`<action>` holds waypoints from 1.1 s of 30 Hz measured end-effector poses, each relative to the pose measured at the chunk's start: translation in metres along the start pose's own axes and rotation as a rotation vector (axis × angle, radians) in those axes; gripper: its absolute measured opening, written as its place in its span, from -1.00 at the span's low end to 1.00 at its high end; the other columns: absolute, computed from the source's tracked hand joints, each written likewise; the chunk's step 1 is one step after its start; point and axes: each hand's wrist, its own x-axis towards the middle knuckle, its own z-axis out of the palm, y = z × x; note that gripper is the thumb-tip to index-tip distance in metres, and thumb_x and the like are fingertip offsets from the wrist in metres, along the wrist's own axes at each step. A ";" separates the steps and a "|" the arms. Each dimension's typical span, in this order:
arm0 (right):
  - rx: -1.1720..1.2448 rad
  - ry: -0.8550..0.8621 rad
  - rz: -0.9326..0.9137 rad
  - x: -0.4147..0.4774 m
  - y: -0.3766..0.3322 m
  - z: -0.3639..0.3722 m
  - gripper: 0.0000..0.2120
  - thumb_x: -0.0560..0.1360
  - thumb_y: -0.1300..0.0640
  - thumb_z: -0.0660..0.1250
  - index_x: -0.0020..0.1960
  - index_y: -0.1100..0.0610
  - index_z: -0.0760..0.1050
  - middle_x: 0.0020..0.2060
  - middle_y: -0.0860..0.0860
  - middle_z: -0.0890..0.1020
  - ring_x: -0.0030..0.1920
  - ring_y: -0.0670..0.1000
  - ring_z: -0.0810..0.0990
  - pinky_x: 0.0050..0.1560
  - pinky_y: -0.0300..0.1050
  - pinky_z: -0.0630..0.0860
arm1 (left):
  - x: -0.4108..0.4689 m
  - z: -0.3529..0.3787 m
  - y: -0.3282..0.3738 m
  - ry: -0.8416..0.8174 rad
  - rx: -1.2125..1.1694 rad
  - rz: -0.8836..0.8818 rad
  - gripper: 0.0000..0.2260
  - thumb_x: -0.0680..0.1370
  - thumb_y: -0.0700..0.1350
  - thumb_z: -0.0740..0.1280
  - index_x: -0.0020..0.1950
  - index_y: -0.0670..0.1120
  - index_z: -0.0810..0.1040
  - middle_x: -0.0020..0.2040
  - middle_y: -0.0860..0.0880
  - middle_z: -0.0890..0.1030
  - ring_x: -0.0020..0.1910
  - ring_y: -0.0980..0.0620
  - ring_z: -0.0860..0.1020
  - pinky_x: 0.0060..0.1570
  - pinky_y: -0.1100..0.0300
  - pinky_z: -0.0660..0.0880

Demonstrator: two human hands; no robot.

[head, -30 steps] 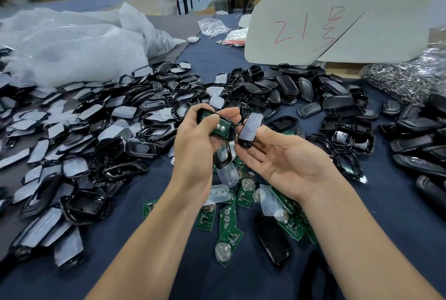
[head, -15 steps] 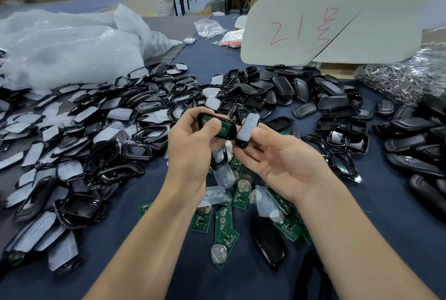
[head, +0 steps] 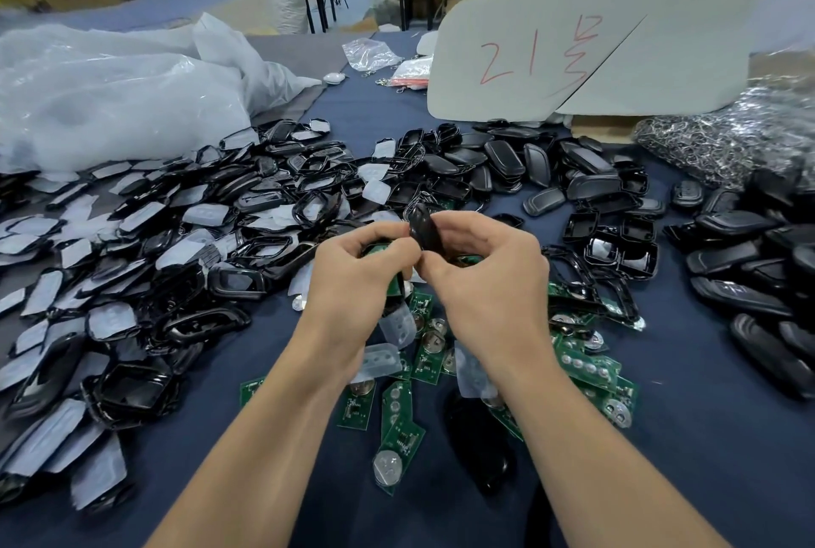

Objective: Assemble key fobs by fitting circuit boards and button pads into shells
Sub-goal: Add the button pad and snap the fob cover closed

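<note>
both hands meet well in front of the grey board (head: 591, 40) with the red marks, on the wearer's side of it, above the dark blue cloth (head: 705, 437). the left hand (head: 357, 278) has its fingers curled tight on the lower part of a black shell (head: 423, 230); a strip of green circuit board (head: 377, 250) shows inside that grip. the right hand (head: 489, 283) clamps the same shell from the other side, thumb pressed against bent fingers. the shell stands on edge between the fingertips of the two hands. the fingers hide the seam, so i cannot tell how far the parts are seated.

further still from the grey board, under the wrists, loose circuit boards (head: 399, 419) with round coin cells lie scattered on the cloth, mixed with clear button pads (head: 383, 360). one black shell half (head: 480, 446) lies flat among them, just beside the right forearm.

at the foot of the grey board sits a pile of shell backs (head: 507, 163). left of the board and nearer the wearer spreads a wide heap of shell frames (head: 176, 238), many covered with pale film. far left of the board, at about its depth, lie big clear plastic bags (head: 110, 106). to the board's right a mass of metal key rings (head: 727, 141) glints, and in front of that lie black fobs (head: 749, 283), side by side.
</note>
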 end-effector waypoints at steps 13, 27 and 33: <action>0.705 -0.125 0.443 0.007 -0.001 -0.006 -0.74 0.44 0.37 0.51 0.11 0.19 0.71 -0.06 0.13 0.77 -0.07 0.11 0.72 0.05 0.00 0.70 | -0.001 -0.004 0.005 -0.114 -0.148 -0.041 -0.71 0.54 0.04 0.32 -0.10 -0.10 0.76 -0.39 -0.01 0.50 -0.44 0.09 0.41 -0.42 0.25 0.36; 0.635 -0.333 0.497 0.008 0.005 -0.006 -0.82 0.46 0.33 0.50 0.06 0.20 0.70 0.02 0.21 0.75 -0.01 0.13 0.72 -0.04 -0.02 0.71 | 0.005 -0.007 -0.008 0.180 0.093 0.016 -0.64 0.53 -0.09 0.24 0.21 0.20 0.68 -0.10 0.01 0.74 -0.18 0.01 0.62 -0.09 -0.14 0.64; 0.244 -0.248 0.171 0.004 0.008 -0.005 -0.70 0.38 0.32 0.55 0.02 0.01 0.75 -0.15 -0.03 0.78 -0.07 -0.01 0.76 0.07 0.03 0.69 | 0.006 -0.006 -0.013 0.130 0.317 0.146 -0.68 0.61 -0.21 0.38 0.16 0.21 0.70 -0.08 0.14 0.76 -0.33 0.10 0.66 -0.31 0.23 0.59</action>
